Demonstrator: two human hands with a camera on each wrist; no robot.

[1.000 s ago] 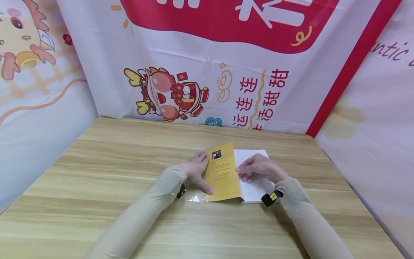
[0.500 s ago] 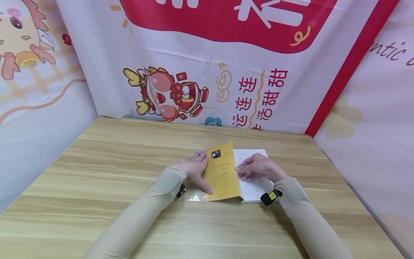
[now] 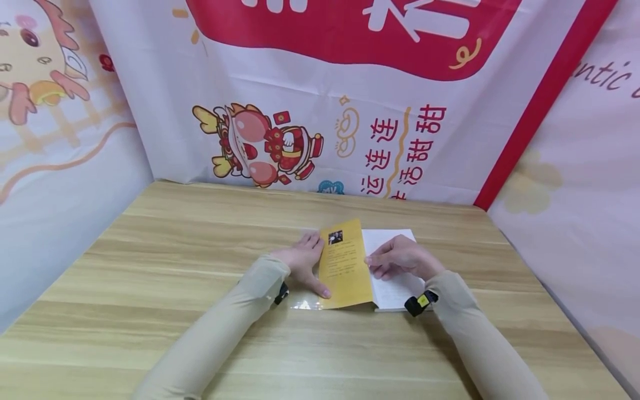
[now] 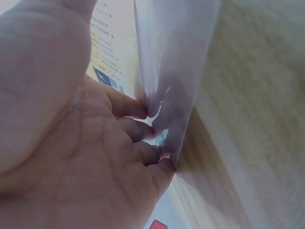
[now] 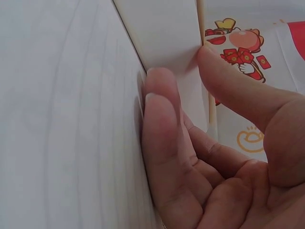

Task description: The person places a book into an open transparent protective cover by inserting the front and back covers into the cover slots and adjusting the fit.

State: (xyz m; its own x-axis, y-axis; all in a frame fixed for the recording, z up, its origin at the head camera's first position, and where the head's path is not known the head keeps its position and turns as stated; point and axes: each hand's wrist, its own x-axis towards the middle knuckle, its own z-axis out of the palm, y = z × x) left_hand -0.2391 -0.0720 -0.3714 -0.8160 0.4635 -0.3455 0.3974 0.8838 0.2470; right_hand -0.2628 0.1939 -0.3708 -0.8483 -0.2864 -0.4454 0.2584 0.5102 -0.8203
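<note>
An open book lies on the table, its white page (image 3: 399, 291) on the right. The yellow cover flap (image 3: 346, 278), printed with small text and a photo, stands slightly raised to its left. Clear plastic film (image 3: 305, 303) shows along the flap's left side. My left hand (image 3: 303, 264) rests there with fingers spread, thumb on the yellow flap; in the left wrist view its fingertips meet the shiny film (image 4: 174, 52). My right hand (image 3: 406, 260) pinches the flap's right edge, thumb at the edge. In the right wrist view its curled fingers lie against the page (image 5: 62, 119).
The wood-grain table (image 3: 150, 266) extends around the book. Behind it hangs a white and red banner (image 3: 290, 78) with cartoon figures; printed cloth (image 3: 60, 150) also hangs at the left side. Black straps (image 3: 421, 303) sit on both wrists.
</note>
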